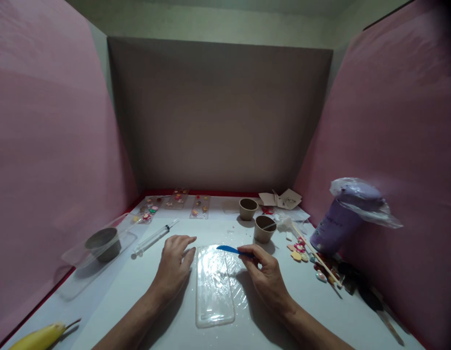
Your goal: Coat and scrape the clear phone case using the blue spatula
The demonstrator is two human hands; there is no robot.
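1. Left of the phone case [215,291], well apart, a grey cup [107,250] stands with clear plastic around it; a banana [41,336] lies nearer the person.
2. Between that cup and the case, the syringe [152,239] lies slanted on the table [116,291], not in use.
3. The left hand [176,262] is empty, its fingers loosely bent and spread, palm down, thumb just beside the case's upper left edge.
4. Beyond the case, a clear tray [200,205] holds small coloured charms.
5. The case lies flat between the hands. Its glossy, rippled look suggests a clear coating, perhaps partly spread; evenness is hard to judge through the glare. No charms show on it.
6. Over the case's top end reaches a blue knife [227,249]; whether the blade touches is unclear. The right hand [263,272], right of the case, pinches its handle between thumb and fingers, forearm angled in from the lower right.
7. Beyond the case to the right stand two brown cups, the nearer one [263,236] with a thin stick inside.
8. Farther right of the case lie loose charms [300,245], apparently unused, beside a purple bottle [333,226].
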